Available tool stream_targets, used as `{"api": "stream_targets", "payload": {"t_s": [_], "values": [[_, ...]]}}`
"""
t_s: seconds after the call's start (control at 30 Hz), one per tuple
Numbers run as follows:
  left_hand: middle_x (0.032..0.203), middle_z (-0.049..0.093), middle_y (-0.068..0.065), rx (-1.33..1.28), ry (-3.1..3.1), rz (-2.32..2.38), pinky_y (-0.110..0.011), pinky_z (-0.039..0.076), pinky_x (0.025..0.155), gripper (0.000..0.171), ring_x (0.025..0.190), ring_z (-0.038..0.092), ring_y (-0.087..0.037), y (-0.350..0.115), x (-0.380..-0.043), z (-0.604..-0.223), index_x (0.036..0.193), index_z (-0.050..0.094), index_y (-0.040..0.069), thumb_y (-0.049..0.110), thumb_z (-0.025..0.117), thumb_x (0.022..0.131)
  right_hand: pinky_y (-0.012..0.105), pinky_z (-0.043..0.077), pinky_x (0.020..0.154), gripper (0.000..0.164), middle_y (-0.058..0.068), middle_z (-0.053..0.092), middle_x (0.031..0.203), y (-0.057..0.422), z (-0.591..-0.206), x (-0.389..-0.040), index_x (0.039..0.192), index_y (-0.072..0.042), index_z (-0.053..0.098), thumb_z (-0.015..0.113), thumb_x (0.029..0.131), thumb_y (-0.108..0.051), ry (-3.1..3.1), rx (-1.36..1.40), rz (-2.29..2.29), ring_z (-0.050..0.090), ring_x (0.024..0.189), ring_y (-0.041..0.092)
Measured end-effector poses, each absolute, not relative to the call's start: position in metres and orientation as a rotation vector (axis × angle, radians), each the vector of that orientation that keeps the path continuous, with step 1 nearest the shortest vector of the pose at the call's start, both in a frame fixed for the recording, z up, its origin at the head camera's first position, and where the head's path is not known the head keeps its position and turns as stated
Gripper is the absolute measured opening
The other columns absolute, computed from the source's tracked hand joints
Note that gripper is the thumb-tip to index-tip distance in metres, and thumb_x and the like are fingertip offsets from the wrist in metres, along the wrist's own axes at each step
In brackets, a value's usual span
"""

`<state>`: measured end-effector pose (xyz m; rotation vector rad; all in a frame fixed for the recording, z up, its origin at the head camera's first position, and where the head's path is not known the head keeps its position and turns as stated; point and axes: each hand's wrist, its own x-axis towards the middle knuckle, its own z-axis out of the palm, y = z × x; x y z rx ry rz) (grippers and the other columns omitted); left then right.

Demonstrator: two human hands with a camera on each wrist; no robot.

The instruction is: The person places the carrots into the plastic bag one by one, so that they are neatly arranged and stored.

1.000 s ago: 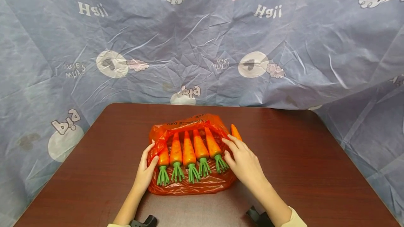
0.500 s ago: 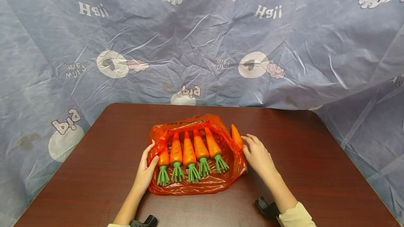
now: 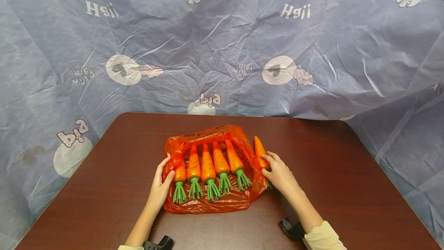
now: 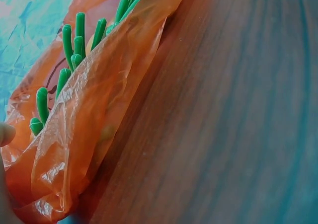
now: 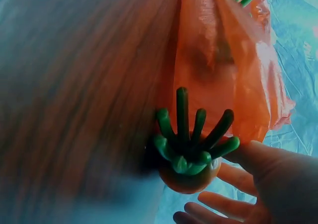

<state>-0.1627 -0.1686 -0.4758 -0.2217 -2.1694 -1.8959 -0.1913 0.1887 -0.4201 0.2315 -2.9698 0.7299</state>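
A red plastic bag (image 3: 227, 205) lies on its side, its mouth toward me. Several orange carrots (image 3: 207, 167) rest in a row inside, green tops pointing toward me. At the bag's left edge my left hand (image 3: 159, 188) holds the plastic between thumb and fingers. In the left wrist view, green stems (image 4: 79, 40) poke up behind the plastic. One loose carrot (image 3: 259, 146) lies outside, against the bag's right side. My right hand (image 3: 282, 176) grips this carrot with thumb and fingers. The right wrist view shows its green top (image 5: 186, 152) close up.
Everything lies on a dark brown wooden table (image 3: 333, 173). Behind it hangs a blue-grey printed sheet (image 3: 215, 49), which also covers the sides. Black wrist straps (image 3: 291, 228) are on both forearms.
My right hand has let go of the bag's right edge, moved right and taken hold of the loose carrot. The bag's right side has spread outward. My left hand has stayed put.
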Motion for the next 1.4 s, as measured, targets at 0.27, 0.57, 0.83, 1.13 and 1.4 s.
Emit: {"api": "stream_targets", "payload": {"t_s": [0.27, 0.57, 0.83, 1.13, 1.4], "values": [[0.149, 0.024, -0.012, -0.210, -2.171, -1.906, -0.001, 0.025, 0.095, 0.047, 0.121, 0.030, 0.012, -0.170, -0.163, -0.476, 0.139, 0.030, 0.010, 0.012, 0.047, 0.094, 0.055, 0.041, 0.091, 0.045, 0.022, 0.044, 0.133, 0.184, -0.427, -0.196, 0.124, -0.002, 0.054, 0.060, 0.080, -0.010, -2.944, 0.230, 0.778, 0.048, 0.115, 0.041], [0.149, 0.023, -0.014, -0.227, -2.174, -1.908, -0.001, 0.026, 0.095, 0.047, 0.121, 0.030, 0.012, -0.168, -0.163, -0.476, 0.138, 0.030, 0.008, 0.011, 0.046, 0.095, 0.055, 0.041, 0.092, 0.044, 0.022, 0.045, 0.133, 0.188, -0.424, -0.194, 0.125, -0.001, 0.053, 0.060, 0.083, -0.012, -2.951, 0.148, 0.770, 0.048, 0.115, 0.042], [0.149, 0.023, -0.014, -0.225, -2.165, -1.923, -0.001, 0.026, 0.095, 0.047, 0.120, 0.031, 0.012, -0.168, -0.162, -0.475, 0.138, 0.030, 0.008, 0.011, 0.046, 0.095, 0.056, 0.041, 0.090, 0.045, 0.023, 0.045, 0.134, 0.199, -0.415, -0.189, 0.124, 0.000, 0.053, 0.060, 0.083, -0.016, -2.953, 0.111, 0.719, 0.048, 0.114, 0.043], [0.148, 0.024, -0.015, -0.226, -2.164, -1.914, -0.001, 0.026, 0.095, 0.047, 0.120, 0.031, 0.012, -0.168, -0.162, -0.475, 0.138, 0.030, 0.007, 0.011, 0.046, 0.094, 0.056, 0.042, 0.086, 0.046, 0.021, 0.044, 0.135, 0.205, -0.398, -0.179, 0.125, -0.003, 0.053, 0.060, 0.082, -0.017, -2.942, 0.077, 0.702, 0.049, 0.112, 0.044], [0.148, 0.024, -0.015, -0.228, -2.162, -1.908, -0.001, 0.024, 0.095, 0.047, 0.121, 0.029, 0.014, -0.168, -0.162, -0.475, 0.138, 0.030, 0.007, 0.010, 0.046, 0.094, 0.056, 0.042, 0.087, 0.045, 0.019, 0.046, 0.135, 0.199, -0.377, -0.163, 0.124, -0.005, 0.055, 0.061, 0.081, -0.016, -2.876, 0.129, 0.685, 0.050, 0.113, 0.042]]}}
